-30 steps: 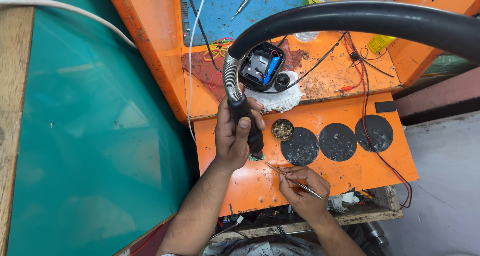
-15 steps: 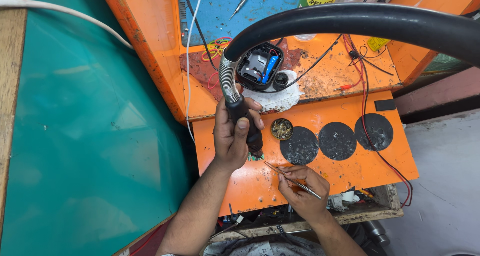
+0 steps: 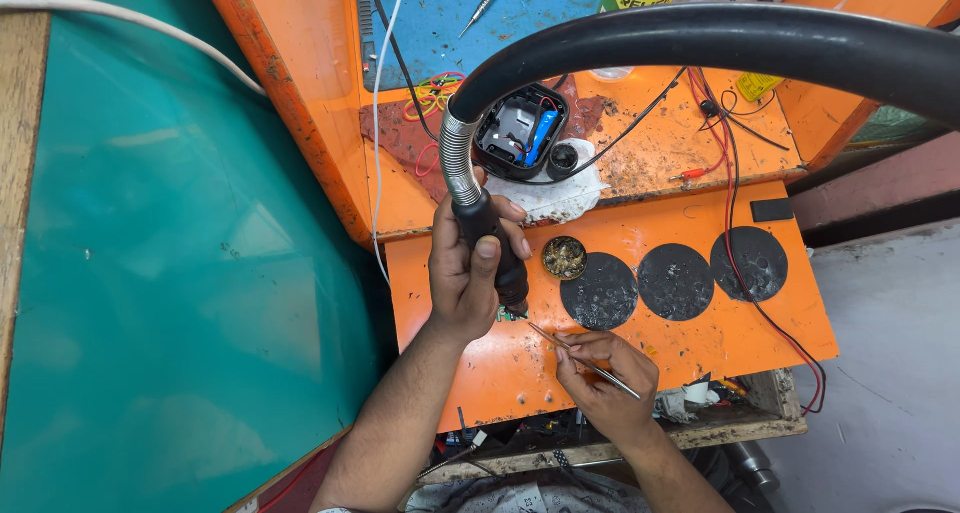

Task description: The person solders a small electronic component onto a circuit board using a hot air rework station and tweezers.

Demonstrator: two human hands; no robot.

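Single head view, steeply down, near orange bench (image 3: 700, 333)

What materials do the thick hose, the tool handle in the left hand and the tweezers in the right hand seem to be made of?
Thick hose: probably rubber or soft plastic, smooth black with a dull sheen; its ribbed, shiny silver end looks like metal.
Tool handle, gripped by the left hand: matte black, likely plastic or rubber.
Tweezers in the right hand: thin, grey and glinting, apparently steel.

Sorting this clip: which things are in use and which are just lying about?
In use: hot-air handle in left hand; tweezers in right hand; small green board.
Lying about: opened black device, brass-wool tin, three black discs, screwdriver.
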